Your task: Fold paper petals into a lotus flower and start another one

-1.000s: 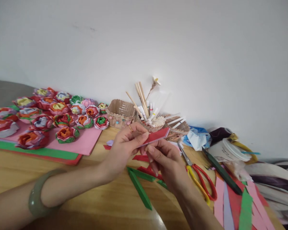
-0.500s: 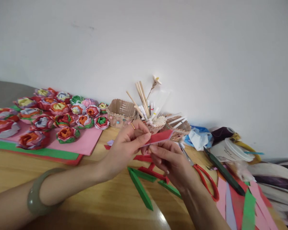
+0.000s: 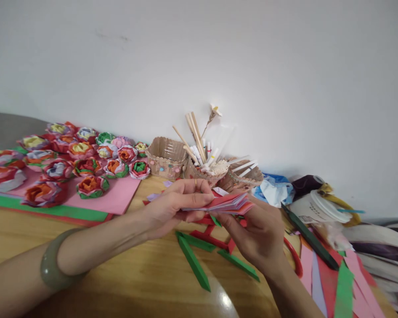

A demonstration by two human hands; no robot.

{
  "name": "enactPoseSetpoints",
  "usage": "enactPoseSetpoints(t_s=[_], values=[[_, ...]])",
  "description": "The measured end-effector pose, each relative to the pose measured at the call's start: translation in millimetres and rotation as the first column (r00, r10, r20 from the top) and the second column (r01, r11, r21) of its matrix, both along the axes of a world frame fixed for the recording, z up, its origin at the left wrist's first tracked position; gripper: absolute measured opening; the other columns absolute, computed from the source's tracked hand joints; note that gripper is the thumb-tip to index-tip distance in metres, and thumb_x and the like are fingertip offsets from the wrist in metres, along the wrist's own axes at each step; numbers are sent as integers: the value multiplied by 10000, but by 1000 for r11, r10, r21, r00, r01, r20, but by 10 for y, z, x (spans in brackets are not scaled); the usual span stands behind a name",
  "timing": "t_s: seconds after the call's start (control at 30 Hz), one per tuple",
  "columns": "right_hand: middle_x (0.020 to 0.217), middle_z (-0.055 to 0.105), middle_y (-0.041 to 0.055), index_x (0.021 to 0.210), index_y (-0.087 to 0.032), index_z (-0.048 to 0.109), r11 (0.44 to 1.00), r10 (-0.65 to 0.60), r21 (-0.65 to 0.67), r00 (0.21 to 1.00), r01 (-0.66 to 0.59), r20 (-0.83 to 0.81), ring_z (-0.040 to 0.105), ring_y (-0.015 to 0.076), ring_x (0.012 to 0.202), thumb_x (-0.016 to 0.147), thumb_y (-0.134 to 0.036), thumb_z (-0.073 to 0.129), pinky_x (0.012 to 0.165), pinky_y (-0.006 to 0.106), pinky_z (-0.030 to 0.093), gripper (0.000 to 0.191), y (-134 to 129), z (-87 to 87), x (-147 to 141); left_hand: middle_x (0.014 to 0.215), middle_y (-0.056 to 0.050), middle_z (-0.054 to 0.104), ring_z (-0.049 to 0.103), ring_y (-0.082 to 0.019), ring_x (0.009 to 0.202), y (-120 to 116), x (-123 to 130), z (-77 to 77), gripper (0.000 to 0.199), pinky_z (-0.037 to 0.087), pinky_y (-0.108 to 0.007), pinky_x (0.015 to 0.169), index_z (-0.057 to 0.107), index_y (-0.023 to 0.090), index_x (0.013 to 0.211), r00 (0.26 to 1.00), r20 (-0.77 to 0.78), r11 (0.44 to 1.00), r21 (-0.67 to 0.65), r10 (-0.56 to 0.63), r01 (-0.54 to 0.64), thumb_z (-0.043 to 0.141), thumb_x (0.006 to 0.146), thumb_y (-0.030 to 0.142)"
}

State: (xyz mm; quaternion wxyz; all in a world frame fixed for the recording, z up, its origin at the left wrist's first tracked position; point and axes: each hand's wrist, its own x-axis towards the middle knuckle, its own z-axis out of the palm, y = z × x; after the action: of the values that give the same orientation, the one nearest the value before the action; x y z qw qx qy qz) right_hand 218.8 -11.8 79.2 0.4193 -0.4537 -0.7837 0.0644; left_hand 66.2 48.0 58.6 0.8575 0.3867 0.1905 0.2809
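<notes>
Between my two hands is a layered stack of folded paper strips (image 3: 227, 204), red on top with lilac and pink edges fanned toward the right. The thumb of my left hand (image 3: 189, 201) presses on its left end, fingers curled beneath. My right hand (image 3: 258, 227) grips the right end, its fingertips partly hidden behind the paper. Below them on the table lie folded green strips (image 3: 194, 260) and folded red strips (image 3: 212, 236). A little lilac paper (image 3: 152, 197) pokes out behind my left hand.
Many paper flowers (image 3: 91, 187) rest on pink and green sheets (image 3: 119, 201) at left. Woven baskets (image 3: 167, 154) stand by the wall, one holding markers and sticks. At right are a green box cutter (image 3: 310, 238), red-handled scissors (image 3: 295, 258), a white tub (image 3: 318, 206) and cut paper strips (image 3: 345, 287).
The paper in my hands has turned so that its many layered edges show. My right hand has shifted right and now covers most of the scissors; my left hand has lowered slightly.
</notes>
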Motion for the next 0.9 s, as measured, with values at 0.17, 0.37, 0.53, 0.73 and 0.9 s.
enactPoseSetpoints(t_s=[0.17,0.37,0.53,0.73,0.9], values=[[879,656,25,960,-229,615,994,-24,-110,995,14,-97,599,169,764,704,-99,653,637,270,471,290,42,30,21,546,52,485,350,-21,379,-17,2,-28,250,182,-172,371,508,154,702,999,13,999,-28,-40,40,707,639,293],[744,667,16,747,-199,666,975,33,-208,982,-72,-188,601,154,674,770,-178,634,602,261,469,45,113,46,-12,541,58,462,317,-1,368,-13,14,-66,270,205,-163,381,510,135,681,998,52,999,-39,-28,30,694,671,331],[809,668,9,853,-214,670,967,42,-239,981,-88,-190,603,153,735,770,-179,639,668,264,470,96,119,29,-9,576,49,497,342,7,375,5,8,-88,271,220,-149,382,556,119,732,995,92,997,-69,-39,46,719,660,323],[934,636,44,997,-244,657,946,203,-224,968,-233,-147,597,175,863,789,-197,618,762,303,470,216,151,48,43,534,47,504,311,4,340,13,-23,-93,312,132,-168,341,626,113,805,974,142,974,-118,-174,192,760,611,318],[781,620,28,812,-200,665,979,126,-151,990,-133,-60,593,157,727,754,-146,643,634,259,470,82,166,79,47,524,46,498,315,-4,352,19,-17,-102,335,147,-181,356,588,102,743,982,107,982,-88,-155,165,756,609,360]])
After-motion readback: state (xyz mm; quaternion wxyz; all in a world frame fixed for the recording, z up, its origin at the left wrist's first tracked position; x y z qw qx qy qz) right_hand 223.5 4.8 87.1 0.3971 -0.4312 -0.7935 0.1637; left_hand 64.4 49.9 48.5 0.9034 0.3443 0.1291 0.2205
